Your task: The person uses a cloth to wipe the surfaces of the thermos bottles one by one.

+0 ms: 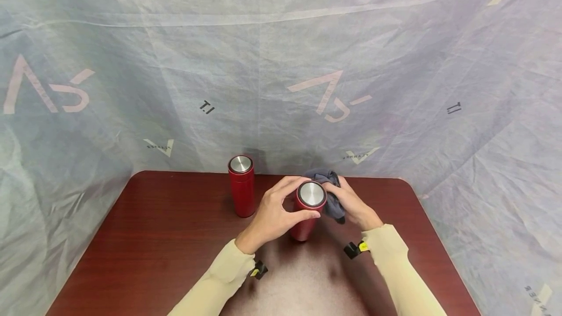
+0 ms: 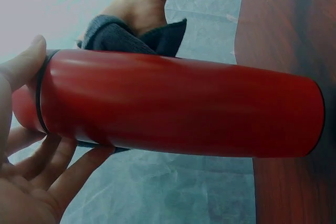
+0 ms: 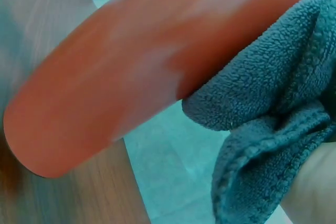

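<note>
My left hand [image 1: 273,211] grips a red thermos flask [image 1: 302,229] around its upper end, by the dark ring below the lid. The lid's round steel top [image 1: 312,193] faces up toward the head view. In my right hand [image 1: 356,205] is a bunched dark grey-blue terry cloth [image 1: 334,204], held against the flask's far right side. Close up in the right wrist view, the cloth [image 3: 252,77] touches the red body. Most of the right fingers are hidden behind cloth and flask. Whether the flask's base touches the table, I cannot tell.
A second red flask [image 1: 242,194] with a steel-topped lid stands upright on the dark red-brown wooden table [image 1: 167,238], left of my hands. Grey printed fabric [image 1: 259,62] hangs behind the table and along both sides.
</note>
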A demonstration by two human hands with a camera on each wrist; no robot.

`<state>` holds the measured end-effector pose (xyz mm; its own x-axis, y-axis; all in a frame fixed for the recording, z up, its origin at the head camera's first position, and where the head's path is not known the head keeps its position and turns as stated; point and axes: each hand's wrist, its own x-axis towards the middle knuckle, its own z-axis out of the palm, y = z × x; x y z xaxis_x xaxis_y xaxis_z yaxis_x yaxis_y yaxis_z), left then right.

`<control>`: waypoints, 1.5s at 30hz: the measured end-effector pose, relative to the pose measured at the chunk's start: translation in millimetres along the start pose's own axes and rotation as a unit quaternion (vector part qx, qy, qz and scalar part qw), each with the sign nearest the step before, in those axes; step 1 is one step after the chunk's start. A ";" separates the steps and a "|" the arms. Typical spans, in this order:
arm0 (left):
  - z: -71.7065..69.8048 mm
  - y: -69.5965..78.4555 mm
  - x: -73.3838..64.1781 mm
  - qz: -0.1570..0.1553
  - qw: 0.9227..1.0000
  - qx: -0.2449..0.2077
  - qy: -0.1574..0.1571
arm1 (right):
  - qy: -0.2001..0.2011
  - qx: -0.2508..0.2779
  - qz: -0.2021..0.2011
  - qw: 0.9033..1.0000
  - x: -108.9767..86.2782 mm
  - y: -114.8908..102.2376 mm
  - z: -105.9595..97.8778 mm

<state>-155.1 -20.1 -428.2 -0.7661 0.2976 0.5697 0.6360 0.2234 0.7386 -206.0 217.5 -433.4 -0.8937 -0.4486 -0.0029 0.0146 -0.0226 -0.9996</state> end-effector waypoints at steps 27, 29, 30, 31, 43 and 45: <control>1.4 -18.7 13.4 -0.126 0.990 -0.065 -0.011 | 0.138 -0.120 -0.069 0.981 -43.6 -4.4 -1.7; 1.0 -21.3 15.6 -0.141 0.988 -0.067 -0.011 | 0.149 -0.148 -0.097 0.973 -47.3 -2.9 -0.3; 0.8 -22.3 16.6 -0.149 0.986 -0.071 -0.013 | 0.153 -0.161 -0.114 0.968 -49.2 -1.9 0.1; 1.1 -23.2 17.5 -0.156 0.985 -0.072 -0.013 | 0.157 -0.171 -0.126 0.964 -51.8 -1.4 0.9; 6.3 -29.6 29.1 -0.214 0.976 -0.033 -0.030 | 0.087 -0.345 -0.311 0.881 -76.6 -6.0 24.8; 6.8 -31.1 30.4 -0.221 0.974 -0.025 -0.031 | 0.063 -0.400 -0.327 0.854 -78.8 -8.8 32.2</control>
<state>-197.6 -11.8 -436.3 -0.9565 0.2374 0.1697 0.2380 0.2982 0.9243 -121.2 224.3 -423.5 -0.6356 -0.4726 0.6104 -0.7717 0.4092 -0.4868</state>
